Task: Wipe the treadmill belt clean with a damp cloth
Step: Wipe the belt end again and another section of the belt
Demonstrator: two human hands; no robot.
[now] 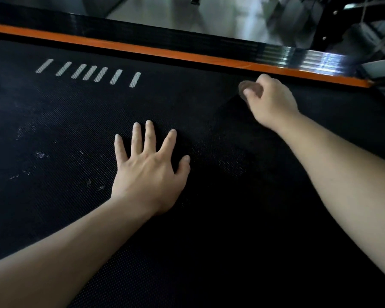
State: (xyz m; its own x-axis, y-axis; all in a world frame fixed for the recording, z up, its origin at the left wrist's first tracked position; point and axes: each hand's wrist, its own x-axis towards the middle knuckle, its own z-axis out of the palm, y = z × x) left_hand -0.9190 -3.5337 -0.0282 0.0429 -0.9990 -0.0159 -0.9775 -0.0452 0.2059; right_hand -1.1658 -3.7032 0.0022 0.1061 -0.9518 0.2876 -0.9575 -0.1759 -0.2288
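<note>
**Reader:** Black rubber, is that the treadmill belt? Where is the cloth?

**Describer:** Yes, the textured belt fills the view. A small, dark, blurred cloth sits at the far right, near the orange side rail. The right hand is curled closed around it, pressing it to the belt.

**Reader:** And the other hand?

**Describer:** The left hand lies flat and open, fingers spread, holding nothing, bracing on the belt's middle.

**Reader:** What would wipe it well?

**Describer:** Pale dust specks remain at the near left, below the white stripe markings. Probably best: keep the cloth flat, sweep overlapping strokes leftward, shifting the bracing hand off unwiped patches.
</note>
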